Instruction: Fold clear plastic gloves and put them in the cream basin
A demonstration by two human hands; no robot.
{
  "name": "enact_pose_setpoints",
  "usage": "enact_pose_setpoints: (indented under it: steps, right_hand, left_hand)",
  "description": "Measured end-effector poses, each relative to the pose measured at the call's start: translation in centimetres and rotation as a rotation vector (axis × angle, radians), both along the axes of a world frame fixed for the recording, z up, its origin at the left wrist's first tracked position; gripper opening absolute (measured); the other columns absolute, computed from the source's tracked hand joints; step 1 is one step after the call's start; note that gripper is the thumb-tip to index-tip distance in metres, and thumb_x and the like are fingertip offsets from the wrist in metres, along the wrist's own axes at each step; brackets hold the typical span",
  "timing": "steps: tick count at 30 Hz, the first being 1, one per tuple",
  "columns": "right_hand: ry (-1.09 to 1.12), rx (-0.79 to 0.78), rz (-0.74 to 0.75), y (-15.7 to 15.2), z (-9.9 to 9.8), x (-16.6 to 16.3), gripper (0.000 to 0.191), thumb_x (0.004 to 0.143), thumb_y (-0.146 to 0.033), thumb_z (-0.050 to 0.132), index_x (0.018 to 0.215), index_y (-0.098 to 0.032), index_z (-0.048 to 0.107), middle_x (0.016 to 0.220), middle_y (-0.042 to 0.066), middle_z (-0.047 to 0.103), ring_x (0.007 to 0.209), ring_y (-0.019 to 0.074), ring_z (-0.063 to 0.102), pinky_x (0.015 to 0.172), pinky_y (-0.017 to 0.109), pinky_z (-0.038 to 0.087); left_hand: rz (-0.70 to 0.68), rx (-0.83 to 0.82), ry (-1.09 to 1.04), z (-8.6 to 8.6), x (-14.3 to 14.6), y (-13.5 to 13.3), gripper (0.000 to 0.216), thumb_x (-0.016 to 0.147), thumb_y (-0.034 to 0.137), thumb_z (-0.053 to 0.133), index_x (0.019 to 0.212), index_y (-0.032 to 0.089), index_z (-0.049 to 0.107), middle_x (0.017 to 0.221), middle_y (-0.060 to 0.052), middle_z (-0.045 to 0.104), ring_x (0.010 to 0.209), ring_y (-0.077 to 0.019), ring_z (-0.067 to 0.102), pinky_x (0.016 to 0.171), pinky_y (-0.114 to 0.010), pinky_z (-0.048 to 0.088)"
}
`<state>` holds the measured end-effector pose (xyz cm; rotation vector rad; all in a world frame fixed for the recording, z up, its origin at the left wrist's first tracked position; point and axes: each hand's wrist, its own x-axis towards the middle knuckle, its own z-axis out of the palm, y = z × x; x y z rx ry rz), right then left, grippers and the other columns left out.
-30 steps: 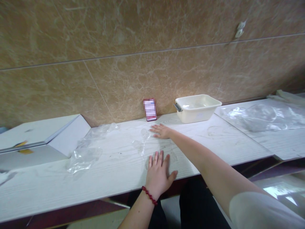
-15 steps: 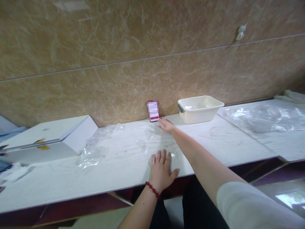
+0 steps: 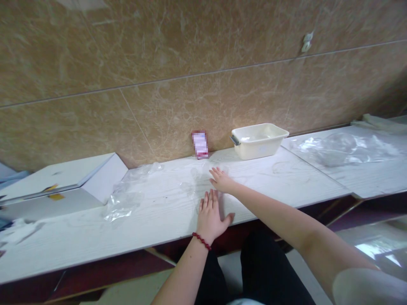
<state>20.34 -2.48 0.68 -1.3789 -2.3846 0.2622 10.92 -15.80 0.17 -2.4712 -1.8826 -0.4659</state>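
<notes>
A thin clear plastic bag (image 3: 192, 189) lies flat on the white table (image 3: 286, 178), hard to make out. Its long axis seems to run from the near edge toward the wall (image 3: 159, 63), though its ends are too faint to tell apart. The left hand (image 3: 211, 216) rests palm down on its near part, fingers spread and holding nothing. The right hand (image 3: 221, 180) lies flat just beyond, also open. Crumpled plastic (image 3: 124, 199) sits to the left, a red pack (image 3: 200, 144) and a white basin (image 3: 259, 140) by the wall.

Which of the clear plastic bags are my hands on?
The flat middle bag, under your left hand and right hand. The crumpled bag lies to its left, the big one far right.
</notes>
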Motion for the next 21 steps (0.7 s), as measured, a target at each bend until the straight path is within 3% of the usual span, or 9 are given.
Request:
enact_pose_setpoints:
  steps: [6,13,18,21]
  right_hand:
    - [-0.14,-0.025,-0.056,-4.9,-1.1,1.0,0.052,0.08,-0.034,0.032,0.125,-0.009,0.031,0.131,0.014,0.025,0.12,0.0287,0.019,0.094,0.045,0.02]
    - [-0.283,0.016,-0.087,-6.0,-1.3,0.9,0.053,0.082,-0.038,0.023,0.128,-0.012,0.026,0.134,0.011,0.02,0.122,0.0239,0.015,0.097,0.041,0.013]
    - [-0.294,0.078,-0.064,-6.4,-1.2,1.1,0.051,0.079,-0.03,0.03,0.126,-0.01,0.03,0.132,0.012,0.023,0.122,0.025,0.017,0.097,0.042,0.014]
    - [-0.255,0.131,-0.089,-6.5,-1.5,1.1,0.05,0.079,-0.029,0.029,0.125,-0.009,0.032,0.13,0.013,0.027,0.12,0.0254,0.021,0.096,0.042,0.016]
  left_hand:
    - [0.024,0.002,-0.155,-0.4,-0.5,0.3,0.074,0.079,0.052,0.021,0.127,-0.003,0.011,0.134,-0.021,0.015,0.123,-0.0254,0.007,0.098,-0.041,0.018]
    - [0.028,-0.101,-0.162,0.5,-1.0,1.8,0.069,0.081,0.05,0.016,0.127,-0.001,0.018,0.132,-0.02,0.019,0.123,-0.0266,0.009,0.098,-0.041,0.018]
    - [-0.221,-0.109,0.025,0.8,-1.9,4.7,0.057,0.083,0.044,0.015,0.127,0.008,0.023,0.132,-0.012,0.026,0.122,-0.0213,0.019,0.099,-0.041,0.014]
    - [-0.305,-0.096,0.104,0.3,-3.1,7.0,0.053,0.084,0.04,0.016,0.126,0.01,0.027,0.131,-0.01,0.028,0.122,-0.0186,0.019,0.099,-0.038,0.015]
